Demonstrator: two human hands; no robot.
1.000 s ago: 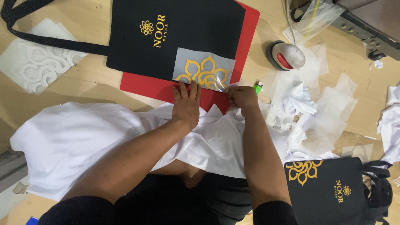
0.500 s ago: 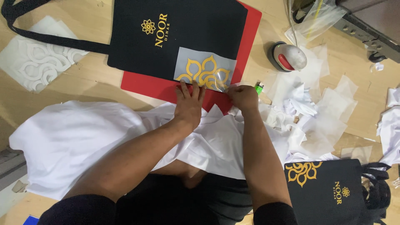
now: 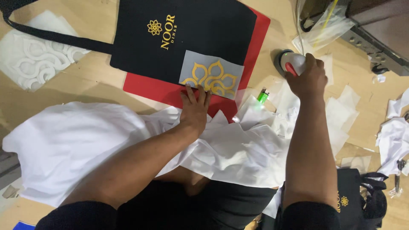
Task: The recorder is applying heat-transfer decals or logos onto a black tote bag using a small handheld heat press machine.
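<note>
Head view, looking straight down. The left hand (image 3: pixel 195 108) lies flat, fingers spread and straight, fingertips (image 3: pixel 197 90) pressing the lower edge of the grey sheet (image 3: pixel 211 75) with its gold flower design. It grips nothing, it only pins. That sheet sits on the lower right corner of the black bag (image 3: pixel 187 36), slightly tilted, its bottom edge reaching over the red mat (image 3: pixel 150 88) under the bag. The bag's strap (image 3: pixel 51 36) runs off to the upper left across the wooden floor (image 3: pixel 91 79).

The right hand (image 3: pixel 307 77) is up and to the right, well apart from the sheet, fingers curled down over a small round tool (image 3: pixel 289 63) in white and grey with a red part. It looks closed on the tool, though the palm hides the underside of the grip.

Between the two hands, a green lighter (image 3: pixel 263 96) lies just beside the mat's corner. White cloth (image 3: pixel 76 145) spreads across the lap under both forearms. Loose paper scraps (image 3: pixel 345 110) lie beside the right forearm. A white patterned sheet (image 3: pixel 32 55) lies upper left. A second black bag (image 3: pixel 353 200) sits at lower right, partly hidden by the arm.
</note>
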